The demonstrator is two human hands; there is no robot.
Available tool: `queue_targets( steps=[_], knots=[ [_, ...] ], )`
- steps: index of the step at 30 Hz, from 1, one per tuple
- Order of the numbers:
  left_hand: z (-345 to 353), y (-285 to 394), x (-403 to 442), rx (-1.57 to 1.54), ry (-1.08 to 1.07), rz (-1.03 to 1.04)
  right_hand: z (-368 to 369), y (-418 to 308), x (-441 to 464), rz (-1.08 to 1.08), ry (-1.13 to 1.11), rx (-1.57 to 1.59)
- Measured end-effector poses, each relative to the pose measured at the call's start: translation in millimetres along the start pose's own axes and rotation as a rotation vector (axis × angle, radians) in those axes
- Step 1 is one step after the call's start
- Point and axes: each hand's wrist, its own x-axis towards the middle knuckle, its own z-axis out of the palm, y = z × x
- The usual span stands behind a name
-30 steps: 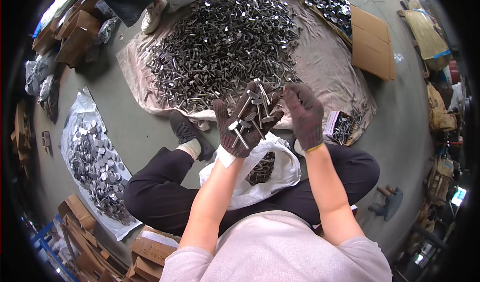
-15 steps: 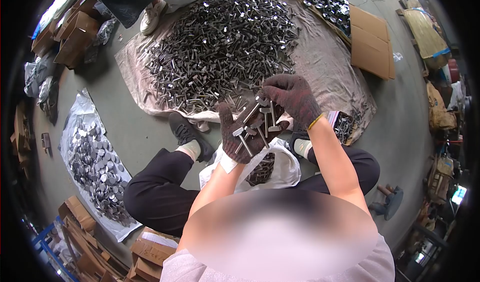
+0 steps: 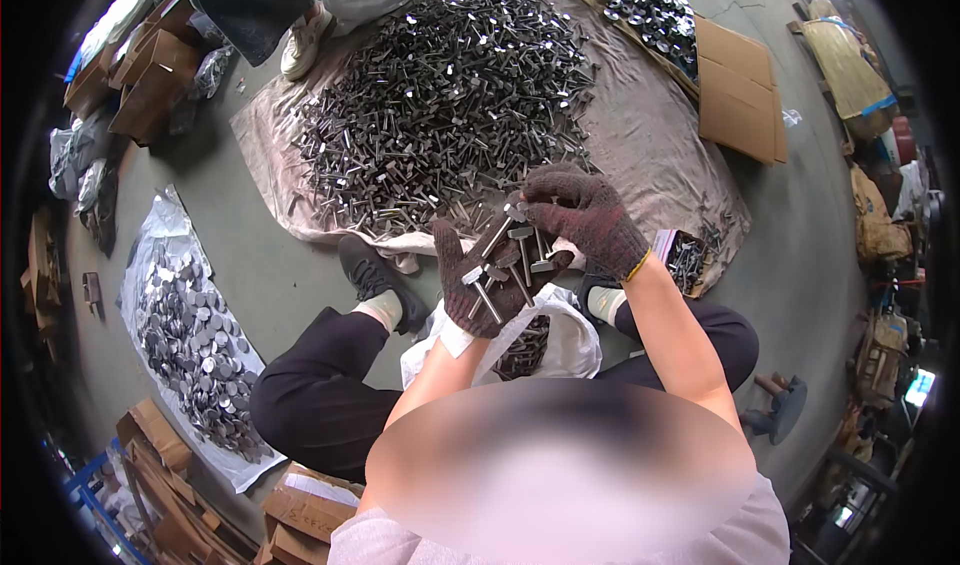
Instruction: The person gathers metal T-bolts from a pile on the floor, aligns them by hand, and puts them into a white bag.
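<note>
My left hand (image 3: 480, 290), in a dark knit glove, is palm up and carries several T-shaped metal bolts (image 3: 523, 250) lying loosely across palm and fingers. My right hand (image 3: 585, 215), gloved too, reaches over the left fingertips with its fingers bent together at the bolts; whether one is pinched there is hidden. Beyond both hands a large heap of similar metal bolts (image 3: 430, 115) covers a pinkish cloth (image 3: 655, 130). Below my hands, a white plastic bag (image 3: 575, 340) stands open between my legs, with bolts (image 3: 524, 350) inside.
A small box of bolts (image 3: 686, 262) sits right of my right hand. Round metal discs (image 3: 200, 340) lie on a plastic sheet at left. Flattened cardboard (image 3: 740, 90) and shiny parts (image 3: 640, 5) are at upper right. Another person's shoe (image 3: 305, 43) is at the cloth's upper left.
My right hand has come leftward from beside my left hand and now meets the bolts at its fingertips. My left hand has dropped slightly, and the bolts in it have shifted.
</note>
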Motion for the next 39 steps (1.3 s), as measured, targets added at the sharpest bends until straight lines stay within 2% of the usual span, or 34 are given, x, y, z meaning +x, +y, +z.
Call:
queue_targets(
  steps=[2,4,5,7,8,10,11,13,17,19,21,24,25,28,33,35,39],
  knots=[
    [0,-2,-1,-0.027,-0.005,0.011,2,5,-1,-0.077,0.005,-0.102],
    [1,-4,-1,-0.019,0.045,0.032,8,2,-6,0.181,-0.032,0.218],
    [2,-4,-2,-0.011,0.096,0.054,9,0,-8,0.186,-0.034,0.221],
    [0,-2,-2,-0.004,0.085,0.064,10,-3,-8,0.335,-0.084,0.353],
    [-2,-1,-1,0.004,0.07,0.071,11,-2,-6,0.338,-0.089,0.355],
    [-2,1,0,-0.004,0.03,0.059,11,2,-2,0.133,0.025,0.153],
    [-2,0,0,-0.012,-0.014,0.044,11,2,-1,0.138,0.024,0.154],
    [-2,4,1,0.002,-0.008,0.023,12,-6,5,-0.125,0.059,-0.149],
    [-3,5,3,0.073,-0.009,-0.015,17,-13,13,-0.094,0.06,-0.341],
    [-5,5,2,0.06,-0.014,-0.008,16,-10,12,-0.116,0.087,-0.304],
    [-8,6,2,-0.154,-0.034,-0.003,15,-7,8,-0.14,0.113,-0.266],
    [-12,8,1,-0.118,-0.012,0.054,23,-10,-9,-0.281,0.301,-0.378],
    [-14,10,3,-0.116,-0.024,0.07,24,-14,-14,-0.282,0.298,-0.377],
    [-23,13,5,-0.148,-0.081,0.087,30,-22,-32,-0.46,0.269,-0.579],
    [-25,15,8,0.002,-0.051,0.22,60,-23,-59,-0.39,0.318,-0.785],
    [-32,16,9,-0.025,-0.045,0.235,72,-7,-65,-0.122,0.197,-0.803],
    [-35,19,8,-0.083,-0.093,0.218,87,7,-66,-0.168,0.299,-0.701]
  ],
)
